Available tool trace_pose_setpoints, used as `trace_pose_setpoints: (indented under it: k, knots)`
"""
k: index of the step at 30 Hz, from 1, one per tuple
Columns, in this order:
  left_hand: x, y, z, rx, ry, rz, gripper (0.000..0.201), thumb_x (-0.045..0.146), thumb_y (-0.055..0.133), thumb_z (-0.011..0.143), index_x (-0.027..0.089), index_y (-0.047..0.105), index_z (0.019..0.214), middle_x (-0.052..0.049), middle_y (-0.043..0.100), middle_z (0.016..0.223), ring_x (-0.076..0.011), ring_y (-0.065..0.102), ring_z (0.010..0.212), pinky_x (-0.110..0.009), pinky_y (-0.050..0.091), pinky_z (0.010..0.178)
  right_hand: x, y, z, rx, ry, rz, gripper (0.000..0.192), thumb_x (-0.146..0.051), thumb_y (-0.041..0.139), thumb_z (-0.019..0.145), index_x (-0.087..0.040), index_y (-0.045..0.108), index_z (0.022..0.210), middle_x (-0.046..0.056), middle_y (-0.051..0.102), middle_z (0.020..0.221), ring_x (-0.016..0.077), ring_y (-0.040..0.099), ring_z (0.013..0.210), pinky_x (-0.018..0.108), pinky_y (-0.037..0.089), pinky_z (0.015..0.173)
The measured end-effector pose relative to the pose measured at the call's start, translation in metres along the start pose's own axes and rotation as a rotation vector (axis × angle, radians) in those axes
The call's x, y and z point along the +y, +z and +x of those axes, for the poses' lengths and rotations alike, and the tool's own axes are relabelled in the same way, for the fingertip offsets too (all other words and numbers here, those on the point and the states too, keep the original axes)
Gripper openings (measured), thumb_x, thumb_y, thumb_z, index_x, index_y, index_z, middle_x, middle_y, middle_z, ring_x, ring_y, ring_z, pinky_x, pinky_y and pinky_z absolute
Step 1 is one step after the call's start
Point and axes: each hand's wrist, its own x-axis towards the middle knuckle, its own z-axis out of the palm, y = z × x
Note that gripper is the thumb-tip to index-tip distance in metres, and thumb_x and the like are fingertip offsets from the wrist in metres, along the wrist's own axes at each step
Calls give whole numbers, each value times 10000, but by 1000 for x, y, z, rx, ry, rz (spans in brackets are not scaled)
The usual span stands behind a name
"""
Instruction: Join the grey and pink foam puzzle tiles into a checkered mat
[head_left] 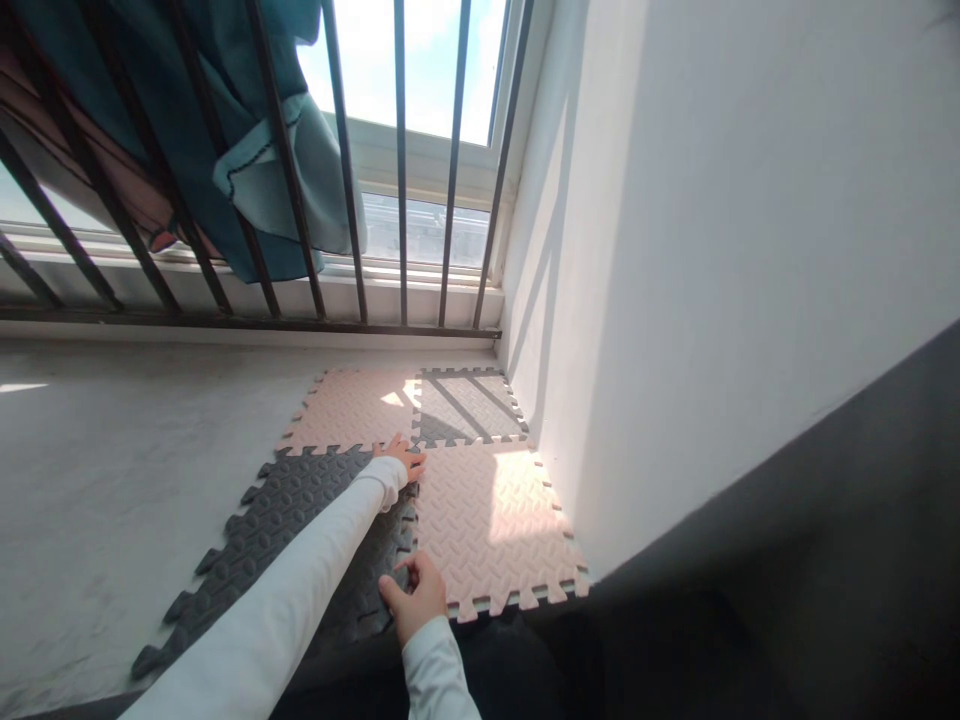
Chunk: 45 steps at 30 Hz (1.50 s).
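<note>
While pressing ridged foam, left hand (pixel 405 458), right hand (pixel 417 596), jigsaw-edged dark tile (pixel 300 530).

The left arm, in a long white sleeve, stretched far forward and nearly straight, its cuff bunched at the wrist. The left hand (pixel 403 457) lay palm down, fingers together and extended flat. The right arm was bent close to the body, and the right hand (pixel 416 596) rested low, fingers curled, thumb spread.
</note>
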Motion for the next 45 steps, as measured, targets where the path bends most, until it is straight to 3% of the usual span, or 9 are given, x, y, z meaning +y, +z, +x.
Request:
trace_pose_setpoints:
  k: [10,22,32,37,41,43,45]
  knots:
    - [-5,6,1,-9,-47,-93,418,507,341,782,453,376,1195,3,199,1408,-330,20,1276,-663,152,877,2,3,0,-40,-28,102,141,-251,611,530,-196,553,645,-79,402,487,81,350,470,209,299,467]
    - [-9,18,8,89,-45,-154,406,507,394,762,441,433,1161,5,266,1382,-340,91,1267,-631,193,897,-3,5,-3,-57,-54,213,119,-211,567,504,-191,514,608,-88,327,456,77,293,453,217,249,451]
    - [-10,10,5,0,-25,-152,410,473,367,787,423,404,1192,-16,219,1399,-353,58,1269,-666,210,870,-12,-3,-3,-128,-102,282,139,-233,605,502,-184,521,602,-84,346,465,79,331,470,212,282,461]
    - [-4,6,0,-10,-31,-154,424,481,384,782,436,377,1204,3,190,1412,-348,53,1272,-677,188,865,-10,3,-2,-33,-120,330,195,-327,615,506,-188,531,614,-68,383,482,87,344,479,216,300,470]
    - [-3,5,-20,-19,-26,-219,479,473,308,816,371,273,1283,-14,125,1425,-309,53,1283,-651,161,902,-13,1,2,52,-111,290,234,-411,560,575,-189,534,646,-39,449,529,102,393,503,227,342,494]
    - [-10,13,-46,-16,-5,-269,550,505,271,811,303,212,1320,-51,150,1418,-289,89,1283,-621,154,931,-15,-5,7,-2,-78,225,255,-431,493,627,-187,523,698,-33,462,533,112,429,511,230,362,501]
    - [-21,29,-82,-26,40,-275,701,558,369,736,275,146,1338,-70,147,1414,-290,102,1281,-601,144,949,-19,-12,12,-76,-41,142,239,-396,444,649,-185,500,745,-32,477,540,117,461,514,230,378,507]
